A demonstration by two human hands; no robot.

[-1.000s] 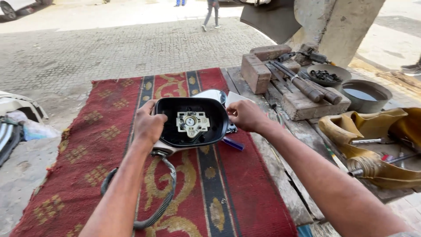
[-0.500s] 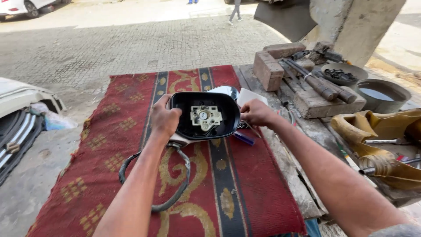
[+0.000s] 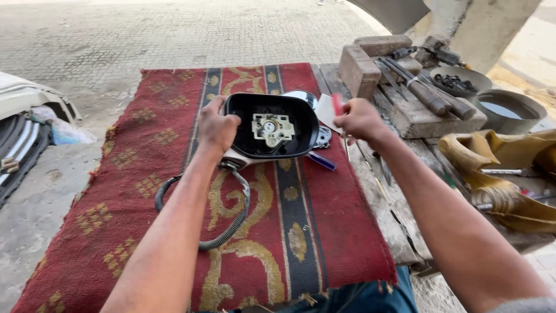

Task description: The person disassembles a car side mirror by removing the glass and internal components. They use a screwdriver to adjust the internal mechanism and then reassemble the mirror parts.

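Gripping the black mirror housing (image 3: 272, 127) by its near-left edge, the left hand (image 3: 216, 124) has its fingers curled over the rim and its thumb along the top, so the open cavity faces up at the camera with the pale motor plate (image 3: 273, 128) at its centre. A second ago both hands clasped the housing, one on each side; now the right hand (image 3: 359, 120) has let go and sits off to the right of the shell, apart from it, fingers closed round a small tool with a red handle (image 3: 337, 104) and a thin shaft pointing down past the knuckles. That change leaves the housing supported by the left hand alone, tilted above the red patterned rug (image 3: 174, 191), while the freed hand has a tool ready just beside the cavity. Below the left wrist the corrugated black cable (image 3: 231, 229) loops away from the housing's foot across the rug. A blue-handled tool (image 3: 322, 160) lies under the housing's right end, between the two hands. Beyond the right fingers, hammers (image 3: 431, 95) rest on wooden blocks (image 3: 405, 113).
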